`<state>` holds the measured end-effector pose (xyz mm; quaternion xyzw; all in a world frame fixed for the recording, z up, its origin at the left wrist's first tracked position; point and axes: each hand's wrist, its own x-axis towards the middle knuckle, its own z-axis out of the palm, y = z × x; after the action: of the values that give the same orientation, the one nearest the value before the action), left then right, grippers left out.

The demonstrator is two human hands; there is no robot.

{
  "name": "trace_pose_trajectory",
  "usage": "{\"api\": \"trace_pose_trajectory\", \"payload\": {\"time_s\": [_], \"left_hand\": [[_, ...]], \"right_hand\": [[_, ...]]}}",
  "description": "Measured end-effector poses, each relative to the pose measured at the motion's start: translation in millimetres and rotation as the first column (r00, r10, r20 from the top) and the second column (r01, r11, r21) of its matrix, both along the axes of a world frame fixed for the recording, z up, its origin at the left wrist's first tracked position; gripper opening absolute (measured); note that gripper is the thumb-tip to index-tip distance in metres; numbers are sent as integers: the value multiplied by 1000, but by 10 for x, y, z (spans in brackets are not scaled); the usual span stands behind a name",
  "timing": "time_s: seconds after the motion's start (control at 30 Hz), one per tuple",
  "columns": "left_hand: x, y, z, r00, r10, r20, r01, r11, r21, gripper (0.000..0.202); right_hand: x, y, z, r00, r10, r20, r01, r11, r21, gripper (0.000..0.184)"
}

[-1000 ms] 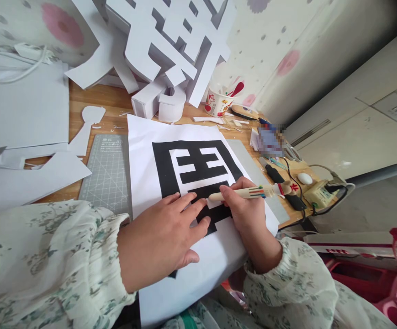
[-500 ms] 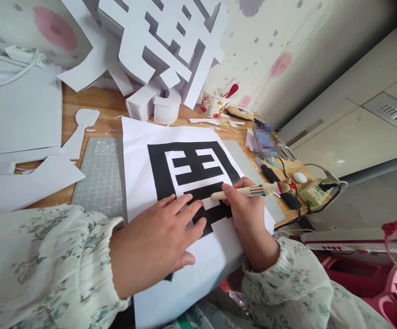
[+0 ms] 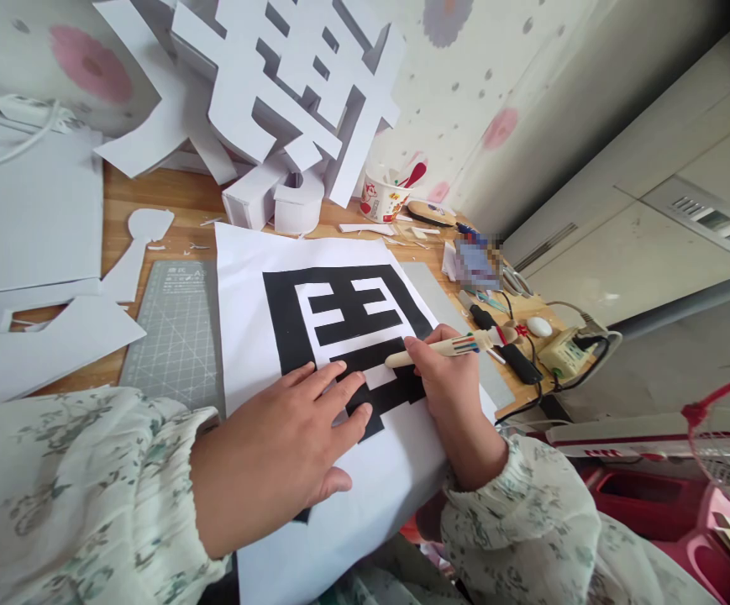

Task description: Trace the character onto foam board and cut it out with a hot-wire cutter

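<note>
A white sheet of paper (image 3: 238,319) lies on the desk over a grey cutting mat (image 3: 179,336), its near end hanging toward my lap. On it is a black cut-out character (image 3: 282,323) with white gaps. My left hand (image 3: 282,445) rests flat with fingers spread across the lower left of the character. My right hand (image 3: 449,378) is closed around a thick multicolour pen (image 3: 453,346), held low and slanted. The pen's tip end is over the black strokes near the small white gap; whether it touches cannot be made out.
Large white three-dimensional characters (image 3: 301,84) stand against the wall at the back. A paper cup (image 3: 382,197) with a red spoon sits behind the sheet. White board offcuts (image 3: 55,344) lie at left. Scissors (image 3: 517,281), a black-handled tool (image 3: 506,344) and a power strip (image 3: 566,353) line the right edge.
The whole view has shifted slightly, so things sit a little further left and lower. Both hands keep nearly the same places on the paper, with the pen still in my right hand.
</note>
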<state>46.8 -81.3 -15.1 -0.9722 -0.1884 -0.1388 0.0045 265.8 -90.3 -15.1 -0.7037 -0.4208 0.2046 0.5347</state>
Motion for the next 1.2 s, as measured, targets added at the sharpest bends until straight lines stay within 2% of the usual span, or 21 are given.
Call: {"api": "trace_pose_trajectory", "payload": {"time_s": [0.2,0.43,0.7,0.8,0.87,0.93,1.0,1.1,1.2], "left_hand": [[5,24,37,998,-4,-66,3,1000,-14,64],[-1,25,58,994,-20,-103,16,999,-40,63],[-22,16,7,998,-9,-57,8,1000,-17,62],[-28,20,-40,1000,-13,-5,13,1000,4,63],[-28,28,-64,1000,-10,22,10,1000,8,64],[-27,34,-73,1000,-11,29,11,1000,2,64],[-27,38,-65,1000,-8,19,8,1000,-5,63],[-25,40,-31,1000,-17,-16,17,1000,9,62],[-26,46,10,999,-25,-42,27,999,39,62]], "right_hand": [[67,44,-69,997,-30,-65,33,999,40,32],[45,42,-41,995,-35,-93,39,998,48,31],[21,60,-45,988,-42,-147,49,998,50,30],[32,68,-33,962,-27,-273,49,996,72,31],[53,68,-23,906,-8,-424,66,990,123,34],[84,62,-19,838,-2,-546,132,971,199,36],[124,45,-22,804,-8,-595,204,943,263,37],[193,-15,-31,827,-29,-561,229,929,290,34],[251,-116,-12,914,-23,-404,156,942,298,32]]}}
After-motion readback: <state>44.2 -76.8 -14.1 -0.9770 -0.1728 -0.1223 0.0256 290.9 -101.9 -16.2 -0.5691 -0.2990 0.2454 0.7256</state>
